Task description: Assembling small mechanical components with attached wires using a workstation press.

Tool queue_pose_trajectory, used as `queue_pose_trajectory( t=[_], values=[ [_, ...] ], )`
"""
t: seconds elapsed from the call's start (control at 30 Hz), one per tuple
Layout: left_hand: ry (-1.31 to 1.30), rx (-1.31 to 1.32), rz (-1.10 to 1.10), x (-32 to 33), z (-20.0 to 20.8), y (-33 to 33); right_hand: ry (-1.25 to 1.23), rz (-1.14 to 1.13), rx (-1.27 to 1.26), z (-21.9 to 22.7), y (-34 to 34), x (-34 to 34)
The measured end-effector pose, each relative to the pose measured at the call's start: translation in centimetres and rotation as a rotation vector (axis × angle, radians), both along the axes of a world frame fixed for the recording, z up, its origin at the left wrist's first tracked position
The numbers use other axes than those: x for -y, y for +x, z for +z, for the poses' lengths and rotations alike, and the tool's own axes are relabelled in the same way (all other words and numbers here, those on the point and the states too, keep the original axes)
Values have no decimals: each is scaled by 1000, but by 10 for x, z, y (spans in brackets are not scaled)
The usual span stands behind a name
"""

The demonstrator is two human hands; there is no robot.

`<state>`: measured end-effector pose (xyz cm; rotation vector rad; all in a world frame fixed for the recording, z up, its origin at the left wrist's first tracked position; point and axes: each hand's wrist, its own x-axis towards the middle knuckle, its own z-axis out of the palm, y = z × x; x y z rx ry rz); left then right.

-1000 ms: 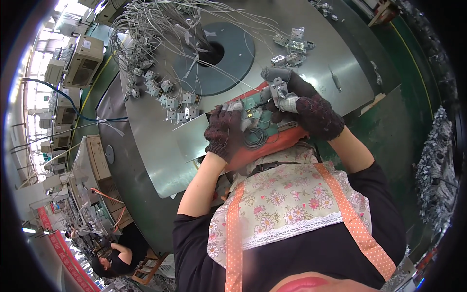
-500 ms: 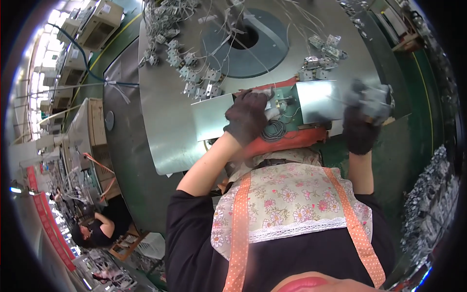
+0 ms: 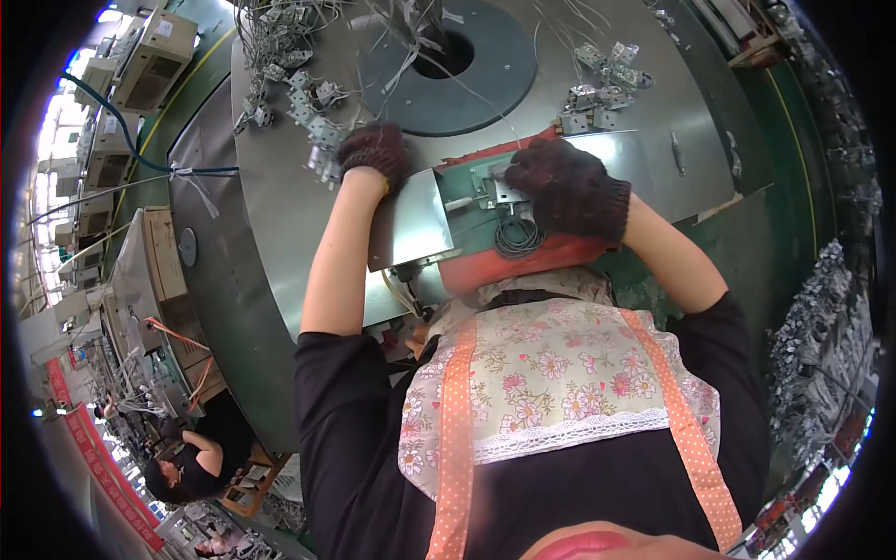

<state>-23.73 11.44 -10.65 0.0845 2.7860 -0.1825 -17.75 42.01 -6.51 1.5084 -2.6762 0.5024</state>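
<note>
My right hand (image 3: 569, 189), in a dark knitted glove, is closed on a small metal box (image 3: 507, 193) that lies on the green work surface between two shiny metal plates. A coil of thin grey cable (image 3: 519, 239) lies just below this box. Over at the left, my left hand (image 3: 375, 152), gloved alike, is at the near end of a row of small metal boxes with wires (image 3: 306, 107). Its fingers are curled, and whatever they grip is hidden. The left shiny plate (image 3: 415, 224) lies just below that hand.
A round grey disc (image 3: 490, 89) with a post of hanging wires sits mid-table. More metal boxes (image 3: 597, 98) lie at the far right, a thin tool (image 3: 677, 154) near the right edge. Red cloth (image 3: 541, 263) lines the near side. At lower left, another person (image 3: 201, 457) sits.
My right hand has come in from the right, where it held a blurred cluster of metal parts, to the small box. My left hand has moved left from the middle to the wired boxes.
</note>
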Motion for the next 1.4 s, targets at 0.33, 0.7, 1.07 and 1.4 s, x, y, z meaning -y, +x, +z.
queue_pose_trajectory(
  t=[0.33, 0.7, 1.07, 1.4],
  values=[
    [402, -563, 25, -11, 29, 60, 127, -25, -167, -4, -1, 27],
    [427, -413, -550, -75, 21, 97, -120, -108, 95, -22, 22, 21],
    [393, -378, -465, -105, 2, 105, -441, 114, 488, -17, -12, -13],
    [364, -394, -373, -111, 2, 108, -270, -536, -103, -69, -140, -213]
  ],
)
